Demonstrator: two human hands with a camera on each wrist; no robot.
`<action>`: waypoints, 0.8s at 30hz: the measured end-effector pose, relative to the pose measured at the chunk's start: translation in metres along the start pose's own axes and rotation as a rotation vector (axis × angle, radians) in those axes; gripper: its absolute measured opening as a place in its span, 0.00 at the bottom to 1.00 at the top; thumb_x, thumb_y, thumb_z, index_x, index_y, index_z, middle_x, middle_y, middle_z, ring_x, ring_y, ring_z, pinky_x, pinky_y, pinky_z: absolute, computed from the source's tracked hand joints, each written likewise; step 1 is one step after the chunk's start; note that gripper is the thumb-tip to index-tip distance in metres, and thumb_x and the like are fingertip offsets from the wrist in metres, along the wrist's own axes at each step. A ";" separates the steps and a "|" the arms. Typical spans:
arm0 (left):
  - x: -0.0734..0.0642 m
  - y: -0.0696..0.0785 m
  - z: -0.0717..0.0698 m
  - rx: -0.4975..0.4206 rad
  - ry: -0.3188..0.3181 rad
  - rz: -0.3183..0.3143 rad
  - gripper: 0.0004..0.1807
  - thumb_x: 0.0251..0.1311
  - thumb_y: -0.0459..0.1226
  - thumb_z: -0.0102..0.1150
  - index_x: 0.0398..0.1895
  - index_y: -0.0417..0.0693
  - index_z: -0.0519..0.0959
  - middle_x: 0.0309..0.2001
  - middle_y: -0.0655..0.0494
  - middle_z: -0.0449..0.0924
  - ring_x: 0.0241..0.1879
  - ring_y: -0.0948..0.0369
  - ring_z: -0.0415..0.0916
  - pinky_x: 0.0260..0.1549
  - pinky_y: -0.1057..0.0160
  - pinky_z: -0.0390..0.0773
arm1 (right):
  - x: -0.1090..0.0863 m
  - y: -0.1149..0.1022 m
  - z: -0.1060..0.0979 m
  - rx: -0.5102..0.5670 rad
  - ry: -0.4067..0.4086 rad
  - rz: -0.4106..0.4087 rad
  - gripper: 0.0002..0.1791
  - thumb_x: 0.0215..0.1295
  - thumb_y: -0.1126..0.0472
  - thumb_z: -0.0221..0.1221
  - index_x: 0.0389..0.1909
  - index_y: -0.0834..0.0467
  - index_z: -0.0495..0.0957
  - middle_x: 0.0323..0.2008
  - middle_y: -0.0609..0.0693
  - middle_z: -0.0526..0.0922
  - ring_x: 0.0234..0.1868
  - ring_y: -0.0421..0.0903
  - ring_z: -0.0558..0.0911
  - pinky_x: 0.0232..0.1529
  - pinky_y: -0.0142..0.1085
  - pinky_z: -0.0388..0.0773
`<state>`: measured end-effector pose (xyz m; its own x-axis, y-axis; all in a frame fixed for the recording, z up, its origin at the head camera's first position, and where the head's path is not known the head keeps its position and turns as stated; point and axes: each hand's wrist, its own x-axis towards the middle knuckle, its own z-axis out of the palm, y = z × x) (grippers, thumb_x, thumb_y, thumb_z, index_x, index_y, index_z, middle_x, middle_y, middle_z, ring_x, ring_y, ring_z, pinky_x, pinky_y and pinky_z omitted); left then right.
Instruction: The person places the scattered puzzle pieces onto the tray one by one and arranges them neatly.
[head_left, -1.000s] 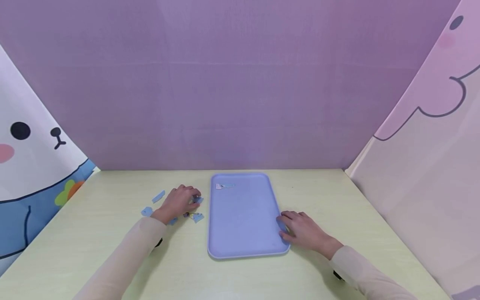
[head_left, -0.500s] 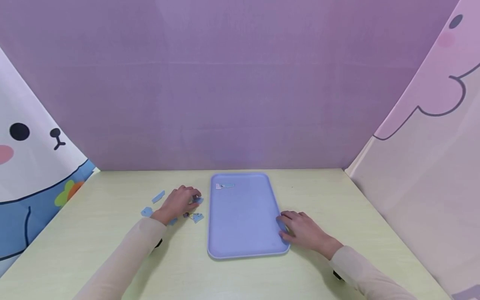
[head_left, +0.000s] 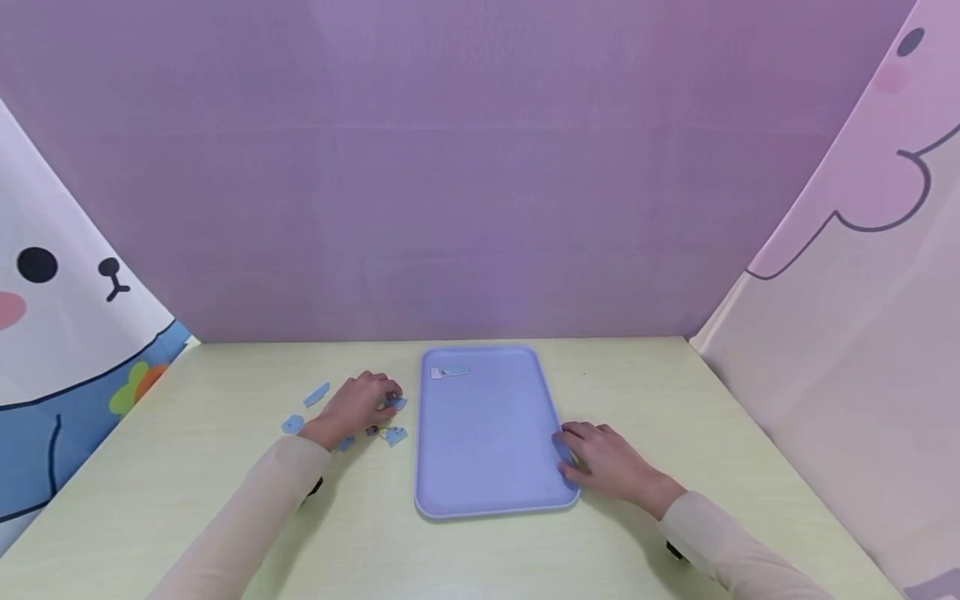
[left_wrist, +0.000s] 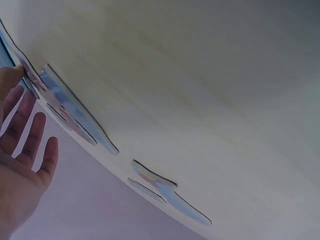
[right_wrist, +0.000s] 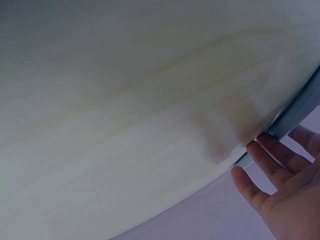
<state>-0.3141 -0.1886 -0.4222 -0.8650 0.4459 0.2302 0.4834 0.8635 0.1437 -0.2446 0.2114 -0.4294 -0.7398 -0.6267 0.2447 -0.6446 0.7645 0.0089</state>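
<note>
My left hand (head_left: 357, 403) pinches a blue puzzle piece (head_left: 397, 403) low over the table, just left of the lavender tray (head_left: 491, 446). In the left wrist view its thumb and index fingertip meet at the edge of a piece (left_wrist: 31, 75), while the other fingers extend loosely. Below the hand lies a small cluster of printed puzzle pieces (head_left: 395, 435). Joined pieces (head_left: 450, 372) lie at the tray's upper left. On the tray's right rim my right hand (head_left: 611, 460) rests with relaxed fingers; their tips touch the rim (right_wrist: 295, 117) in the right wrist view.
More blue pieces lie to the left: a long one (head_left: 317, 394), a rounded one (head_left: 293, 424), and one (head_left: 346, 443) partly under the left wrist. A purple backdrop (head_left: 480, 183) rises behind the pale table (head_left: 495, 558), with printed cloth on both sides.
The blue piece at my left fingertips has turned slightly and shifted a little toward me. The right hand and the tray have stayed still.
</note>
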 end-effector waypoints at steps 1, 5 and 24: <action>0.000 0.000 0.000 0.004 0.002 0.002 0.12 0.49 0.39 0.66 0.39 0.49 0.81 0.35 0.57 0.80 0.35 0.56 0.74 0.32 0.54 0.76 | 0.000 0.000 0.000 -0.001 -0.001 0.000 0.24 0.58 0.49 0.58 0.50 0.59 0.75 0.49 0.56 0.78 0.51 0.52 0.77 0.47 0.49 0.74; -0.001 -0.001 -0.001 0.012 0.015 0.005 0.13 0.48 0.39 0.66 0.39 0.50 0.81 0.36 0.57 0.79 0.36 0.56 0.73 0.33 0.54 0.75 | 0.000 0.000 0.000 -0.002 -0.004 0.003 0.24 0.58 0.49 0.58 0.50 0.59 0.75 0.49 0.56 0.78 0.50 0.52 0.77 0.47 0.49 0.74; 0.014 0.011 -0.004 -0.021 0.059 0.078 0.11 0.51 0.40 0.64 0.39 0.51 0.81 0.38 0.58 0.78 0.40 0.56 0.73 0.37 0.53 0.74 | 0.000 -0.002 -0.001 -0.013 0.007 -0.007 0.23 0.57 0.49 0.58 0.50 0.59 0.76 0.49 0.56 0.78 0.50 0.52 0.78 0.46 0.48 0.74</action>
<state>-0.3203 -0.1743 -0.4134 -0.8158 0.4962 0.2972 0.5519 0.8216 0.1431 -0.2437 0.2100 -0.4283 -0.7338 -0.6312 0.2512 -0.6474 0.7618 0.0232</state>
